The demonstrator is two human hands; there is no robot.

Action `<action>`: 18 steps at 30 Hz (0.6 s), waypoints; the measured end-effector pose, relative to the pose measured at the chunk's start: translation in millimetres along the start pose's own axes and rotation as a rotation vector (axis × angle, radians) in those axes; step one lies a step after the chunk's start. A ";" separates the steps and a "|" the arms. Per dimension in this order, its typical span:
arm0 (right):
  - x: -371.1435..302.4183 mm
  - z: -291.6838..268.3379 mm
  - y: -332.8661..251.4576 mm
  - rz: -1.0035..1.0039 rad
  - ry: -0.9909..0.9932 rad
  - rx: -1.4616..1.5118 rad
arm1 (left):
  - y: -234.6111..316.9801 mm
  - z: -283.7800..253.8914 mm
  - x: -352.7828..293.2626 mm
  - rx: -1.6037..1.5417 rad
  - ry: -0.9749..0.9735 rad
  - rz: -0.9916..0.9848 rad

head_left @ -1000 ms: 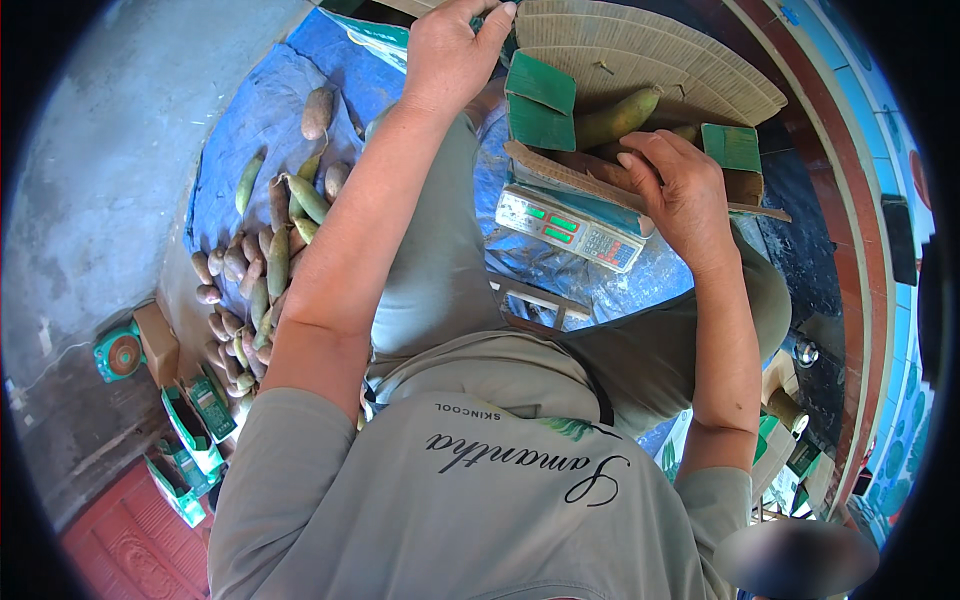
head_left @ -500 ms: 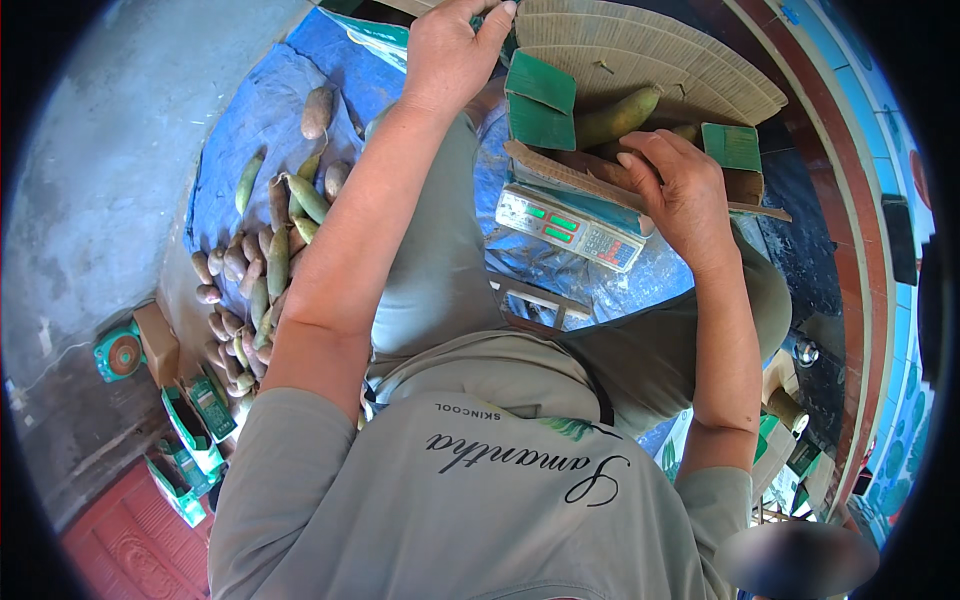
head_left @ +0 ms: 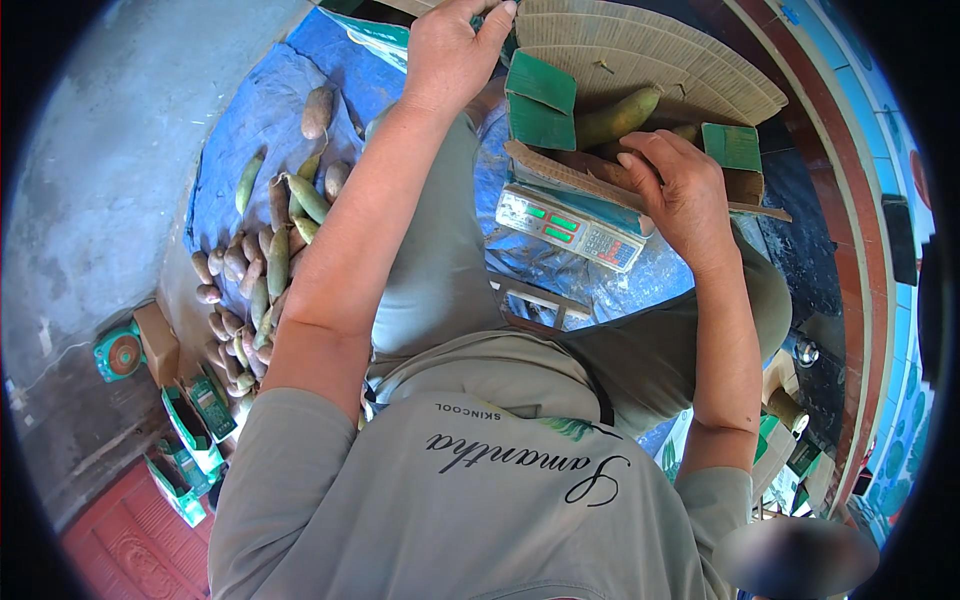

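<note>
My right hand point(head_left: 690, 195) rests over the near edge of an opened cardboard box point(head_left: 650, 40), its fingers loosely bent and the thumb apart from them. Inside the box lie a long green cucumber-like vegetable point(head_left: 618, 115) and brownish ones, partly behind my hand. A digital scale point(head_left: 570, 228) with green displays and a keypad sits just below the box. At the top edge, my left hand point(head_left: 455, 45) is closed, with thumb and fingers around something dark that I cannot make out; the picture's edge cuts it off.
Many brown and green long vegetables point(head_left: 250, 265) are heaped on a blue sheet point(head_left: 290, 100) to the left. Green cartons point(head_left: 195, 425) and a round green device point(head_left: 120, 352) stand further left. My bent legs flank a small wooden frame point(head_left: 540, 300). A brown ledge point(head_left: 865, 250) runs along the right.
</note>
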State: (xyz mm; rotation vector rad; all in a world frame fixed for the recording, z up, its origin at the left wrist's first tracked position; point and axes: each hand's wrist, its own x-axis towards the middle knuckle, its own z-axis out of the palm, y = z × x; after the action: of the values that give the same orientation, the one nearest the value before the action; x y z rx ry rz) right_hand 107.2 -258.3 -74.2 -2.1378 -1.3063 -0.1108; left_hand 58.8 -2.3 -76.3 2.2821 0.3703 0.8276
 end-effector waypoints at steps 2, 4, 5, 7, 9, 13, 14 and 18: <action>-0.2 0.6 0.5 -0.001 0.000 -0.001 | -0.5 -0.1 0.0 -0.007 0.003 0.011; -0.3 1.3 0.9 -0.005 0.007 -0.009 | -2.1 0.4 0.1 -0.015 0.007 0.022; -0.2 1.2 0.7 -0.005 0.007 -0.009 | -3.3 1.0 0.2 -0.015 0.026 0.048; 0.0 0.8 0.6 -0.008 0.010 0.001 | -4.1 1.5 0.2 -0.015 0.045 0.074; 0.3 1.0 0.8 -0.010 0.012 -0.001 | -3.3 1.1 -0.3 -0.018 0.024 0.040; 0.5 1.4 1.0 -0.014 0.019 0.001 | -1.2 -0.7 0.2 -0.020 -0.007 0.006; 0.7 1.4 1.0 -0.014 0.019 0.001 | -2.4 -0.1 0.4 -0.004 0.011 0.035; 1.1 1.6 0.8 -0.008 0.024 0.008 | -5.4 0.9 0.7 -0.010 0.030 0.080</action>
State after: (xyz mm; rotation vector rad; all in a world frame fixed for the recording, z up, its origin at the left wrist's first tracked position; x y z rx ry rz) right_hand 108.0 -256.8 -75.4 -2.1184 -1.3003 -0.1339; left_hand 59.7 1.5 -80.2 2.2905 0.2889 0.9030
